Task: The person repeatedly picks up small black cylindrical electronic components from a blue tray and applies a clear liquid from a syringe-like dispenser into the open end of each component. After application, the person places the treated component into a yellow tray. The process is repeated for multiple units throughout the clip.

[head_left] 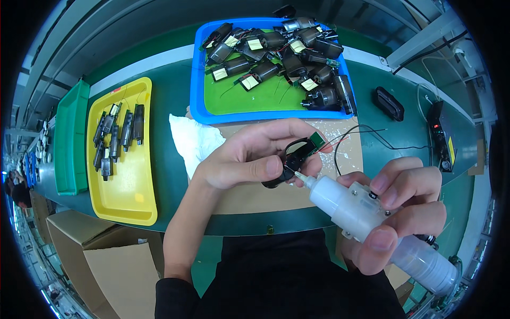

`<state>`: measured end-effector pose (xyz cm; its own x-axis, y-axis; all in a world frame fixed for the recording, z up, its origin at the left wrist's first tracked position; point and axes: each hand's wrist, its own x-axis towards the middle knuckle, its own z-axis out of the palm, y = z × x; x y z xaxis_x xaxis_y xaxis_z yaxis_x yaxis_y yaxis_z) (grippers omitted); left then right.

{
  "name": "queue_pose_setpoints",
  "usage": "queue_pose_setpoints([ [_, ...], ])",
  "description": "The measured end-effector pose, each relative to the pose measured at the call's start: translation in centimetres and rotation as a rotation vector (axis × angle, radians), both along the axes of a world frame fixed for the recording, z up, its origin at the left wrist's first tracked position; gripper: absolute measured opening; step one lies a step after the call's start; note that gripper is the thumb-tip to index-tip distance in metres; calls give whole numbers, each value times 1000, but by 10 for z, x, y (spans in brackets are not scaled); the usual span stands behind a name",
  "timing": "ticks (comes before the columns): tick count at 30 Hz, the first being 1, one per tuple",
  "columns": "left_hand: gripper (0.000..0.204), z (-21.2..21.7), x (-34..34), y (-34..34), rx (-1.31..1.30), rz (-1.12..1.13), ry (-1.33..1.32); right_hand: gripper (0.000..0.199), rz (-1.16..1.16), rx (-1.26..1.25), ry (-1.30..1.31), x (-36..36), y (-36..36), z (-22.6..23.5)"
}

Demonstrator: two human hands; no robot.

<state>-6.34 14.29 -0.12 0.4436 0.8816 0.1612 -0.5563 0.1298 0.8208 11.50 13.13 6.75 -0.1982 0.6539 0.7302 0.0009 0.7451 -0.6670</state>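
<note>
Pinched in my left hand (249, 159) is a small black plastic part (295, 157) with a little green circuit board (317, 140) at its end. Thin wires trail from the board to the right. My right hand (406, 210) is wrapped round a white, translucent dispenser (330, 198) shaped like a thick syringe. Its narrow tip (304, 179) points at the black part, close to my left fingers. Whether the tip touches the part I cannot tell. A brown cardboard sheet (249, 199) lies below both hands.
A blue tray (197, 80) with a green lining holds several dark cylindrical units. On the left, a yellow tray (125, 199) holds more, beside a green tray (71, 143). White cloth (194, 139), a black case (388, 103) and a black box with a red light (441, 135) lie about.
</note>
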Motion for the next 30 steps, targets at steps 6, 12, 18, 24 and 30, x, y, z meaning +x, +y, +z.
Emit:
queue_pose_setpoints([
  [6,67,-1,-1,-1,1,-12,-9,27,23,13,-50,2,2,0],
  [12,67,1,2,2,23,-28,-17,25,34,40,-168,8,3,6],
  [18,69,1,1,-1,8,0,-17,25,102,12,-256,11,2,13],
  [24,69,10,-1,-2,-26,-3,18,25,131,11,-268,14,3,14],
  [30,70,10,-1,0,-2,7,37,24,128,-2,-255,14,3,12],
])
